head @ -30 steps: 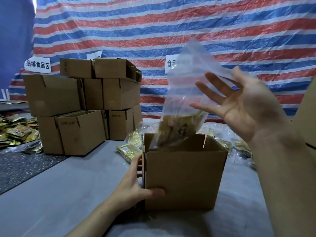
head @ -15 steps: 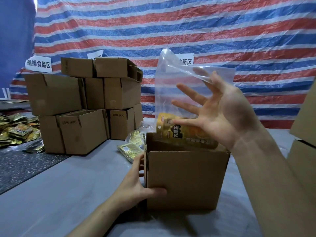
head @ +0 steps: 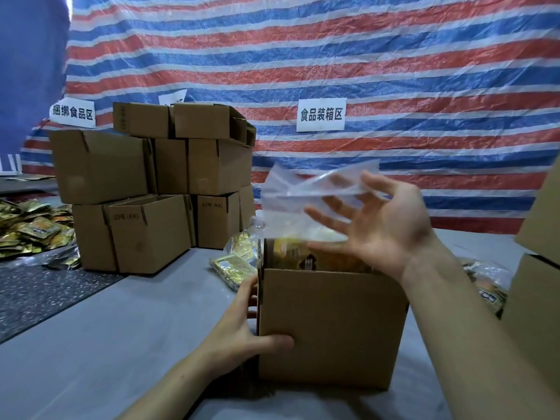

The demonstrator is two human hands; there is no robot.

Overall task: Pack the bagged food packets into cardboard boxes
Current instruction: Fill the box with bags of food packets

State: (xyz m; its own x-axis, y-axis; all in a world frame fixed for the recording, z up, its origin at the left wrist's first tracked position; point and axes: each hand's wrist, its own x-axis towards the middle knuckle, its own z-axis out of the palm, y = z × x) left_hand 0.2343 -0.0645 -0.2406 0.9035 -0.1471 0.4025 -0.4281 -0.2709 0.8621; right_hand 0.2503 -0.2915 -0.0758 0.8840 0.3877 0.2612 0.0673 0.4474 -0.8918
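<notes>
An open cardboard box stands on the grey table in front of me. A clear plastic bag with yellow food packets at its bottom sits partly inside the box, its empty top sticking up and folding over. My right hand is above the box's opening, fingers spread and straight, pressing against the clear top of the bag. My left hand grips the box's near left corner, thumb on the front face and fingers on the left side.
A stack of cardboard boxes stands at the back left, with loose gold packets beside it. More bagged packets lie behind the box and others at the right. Tall boxes crowd the right edge.
The bag has sunk lower into the box and its clear top has folded down. My right hand has come down with it. The left hand has stayed on the box's corner.
</notes>
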